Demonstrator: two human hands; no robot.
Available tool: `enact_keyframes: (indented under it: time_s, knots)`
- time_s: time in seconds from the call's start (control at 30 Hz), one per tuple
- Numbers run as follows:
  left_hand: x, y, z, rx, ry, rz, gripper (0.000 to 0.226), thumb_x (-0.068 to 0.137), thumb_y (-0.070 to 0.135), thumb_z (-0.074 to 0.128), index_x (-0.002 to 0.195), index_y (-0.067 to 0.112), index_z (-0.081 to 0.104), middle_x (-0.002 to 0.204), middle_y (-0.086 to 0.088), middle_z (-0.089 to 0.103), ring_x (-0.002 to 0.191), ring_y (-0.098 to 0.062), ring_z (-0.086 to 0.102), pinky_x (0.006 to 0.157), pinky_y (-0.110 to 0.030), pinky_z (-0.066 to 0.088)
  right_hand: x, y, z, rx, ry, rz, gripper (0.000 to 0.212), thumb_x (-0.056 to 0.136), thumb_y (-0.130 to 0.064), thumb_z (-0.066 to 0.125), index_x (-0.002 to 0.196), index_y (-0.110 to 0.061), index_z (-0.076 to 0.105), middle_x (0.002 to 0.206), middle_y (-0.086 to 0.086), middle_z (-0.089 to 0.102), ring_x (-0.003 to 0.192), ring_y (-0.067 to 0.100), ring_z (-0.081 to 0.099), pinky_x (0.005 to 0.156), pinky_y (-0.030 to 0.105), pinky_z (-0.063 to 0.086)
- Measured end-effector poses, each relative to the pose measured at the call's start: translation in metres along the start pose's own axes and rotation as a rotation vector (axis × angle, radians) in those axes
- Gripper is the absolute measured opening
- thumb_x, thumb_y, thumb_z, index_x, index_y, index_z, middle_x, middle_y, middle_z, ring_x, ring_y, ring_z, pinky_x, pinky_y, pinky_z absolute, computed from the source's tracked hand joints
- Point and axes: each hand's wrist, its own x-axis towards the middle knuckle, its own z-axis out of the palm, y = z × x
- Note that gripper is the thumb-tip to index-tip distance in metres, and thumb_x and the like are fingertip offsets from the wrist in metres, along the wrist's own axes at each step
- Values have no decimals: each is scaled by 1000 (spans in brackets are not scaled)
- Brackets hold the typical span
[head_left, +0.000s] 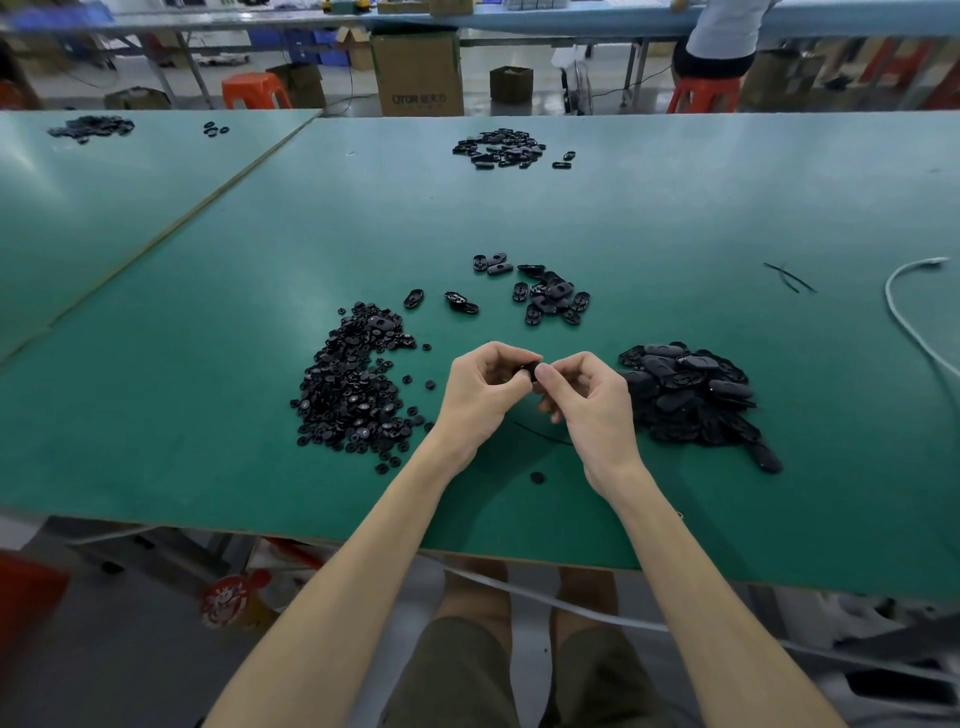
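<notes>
Hands, two, frame centre: left hand (480, 387) and right hand (589, 397) together, both pinching one small black part (531, 373). Black-part heaps on green table (208, 322): five.

black part (531, 370) | mostly hidden by left hand (480, 387), right hand (587, 400) (shape unclear); white cable (887, 293) | cut off, right edge

A wide green table (208, 441) fills the foreground, and a pale sheen of light lies across its top. A second green table (104, 208) butts against its left side. Beyond its far edge, the grey floor (478, 88) holds a tall cardboard box (418, 73), a smaller box (510, 83), an orange stool (254, 89) to the left and a second orange stool (704, 93) to the right. Further behind runs a long blue bench (571, 21), with blue crates (311, 44) beneath it.
</notes>
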Motion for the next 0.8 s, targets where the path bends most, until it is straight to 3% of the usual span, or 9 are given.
enact_keyframes:
  time_s: [0.47, 0.8]
  knots:
    - [0, 2, 1, -92, -44, 4, 17, 94, 4, 72, 111, 4, 75, 103, -7, 79, 100, -20, 75, 91, -24, 55, 0, -1, -1, 69, 62, 4, 14, 101, -19, 70, 94, -7, 68, 79, 3, 76, 62, 15, 64, 57, 25, 50]
    - [1, 1, 0, -50, -49, 12, 19, 94, -2, 70, 112, -2, 73, 106, -11, 78, 98, -16, 73, 89, -23, 55, 2, 2, -2, 68, 57, 9, 13, 100, -20, 71, 92, -9, 68, 79, 2, 76, 63, 15, 66, 57, 24, 50]
